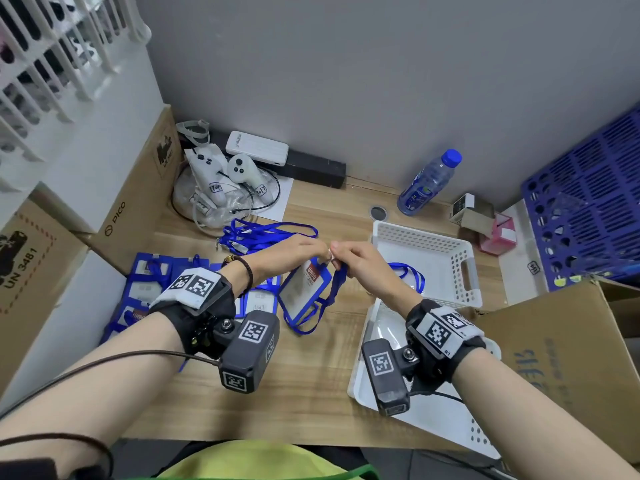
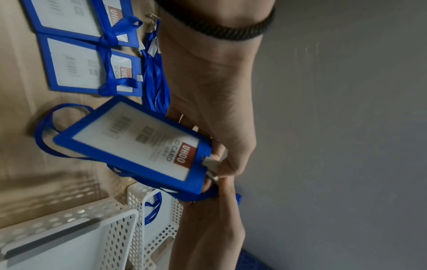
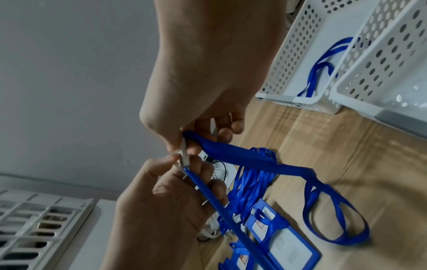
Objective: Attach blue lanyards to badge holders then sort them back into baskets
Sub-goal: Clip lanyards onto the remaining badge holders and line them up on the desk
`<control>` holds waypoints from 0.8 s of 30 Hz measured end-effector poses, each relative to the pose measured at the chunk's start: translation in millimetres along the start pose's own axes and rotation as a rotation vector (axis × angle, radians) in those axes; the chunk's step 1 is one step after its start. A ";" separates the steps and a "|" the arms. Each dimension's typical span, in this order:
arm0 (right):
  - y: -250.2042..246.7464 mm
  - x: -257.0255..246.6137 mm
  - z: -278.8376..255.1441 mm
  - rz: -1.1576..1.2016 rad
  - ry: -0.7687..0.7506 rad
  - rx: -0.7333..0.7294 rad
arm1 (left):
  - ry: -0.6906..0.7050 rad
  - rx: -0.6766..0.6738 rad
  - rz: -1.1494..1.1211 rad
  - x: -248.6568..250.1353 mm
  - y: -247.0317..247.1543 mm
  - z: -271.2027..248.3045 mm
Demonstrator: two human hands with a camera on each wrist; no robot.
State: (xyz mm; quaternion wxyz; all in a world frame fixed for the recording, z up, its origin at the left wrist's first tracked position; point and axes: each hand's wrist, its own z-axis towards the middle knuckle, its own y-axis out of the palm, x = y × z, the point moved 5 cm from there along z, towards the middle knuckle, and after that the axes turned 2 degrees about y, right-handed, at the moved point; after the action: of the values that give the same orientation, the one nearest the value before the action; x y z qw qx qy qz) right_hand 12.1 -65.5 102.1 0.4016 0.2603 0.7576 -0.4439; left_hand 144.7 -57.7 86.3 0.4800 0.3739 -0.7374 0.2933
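- Rigid blue badge holder [image 1: 304, 292] with a clear window over a white card with a red label, held tilted off the wooden table [image 1: 311, 386] — top edge pinched in the left hand [image 1: 291, 254], fingers curled round the slot.
- Flat, soft blue lanyard [image 3: 258, 160], its small metal clip [image 3: 183, 155] pinched between thumb and fingertips of the right hand [image 1: 360, 261] right at the holder's slot; the ribbon drops from that hand and loops onto the table below.
- Both hands raised, fingertips touching, wrists bent inward, each with a black strap carrying a square-patterned marker.
- Loose tangle of blue lanyards [image 1: 263, 237] just beyond the left hand.
- Flat-lying finished badges [image 1: 145, 292] with ribbons wound round them, beneath and outside the left wrist.
- White perforated plastic basket [image 1: 426, 261] just beyond the right hand — one blue ribbon inside; a second white basket [image 1: 415, 407] under the right wrist.
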 end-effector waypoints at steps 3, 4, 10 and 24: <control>-1.0 4.0 2.1 -0.030 0.013 0.032 | 0.009 0.039 -0.020 -3.0 -3.6 1.1; -2.9 5.5 2.6 -0.038 0.026 0.050 | 0.023 0.060 -0.043 -3.5 -5.6 0.6; -2.6 15.7 5.3 -0.171 0.113 0.083 | 0.064 0.070 0.067 -3.7 -12.8 -2.5; -10.9 3.9 0.7 -0.033 0.165 -0.002 | 0.039 0.082 -0.036 -3.8 -0.3 4.5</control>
State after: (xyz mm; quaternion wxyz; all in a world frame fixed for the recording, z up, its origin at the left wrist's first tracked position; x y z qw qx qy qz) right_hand 2.1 -71.1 103.6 0.3307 0.2832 0.7927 -0.4266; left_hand 143.8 -60.4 81.1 0.4837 0.4005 -0.7086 0.3217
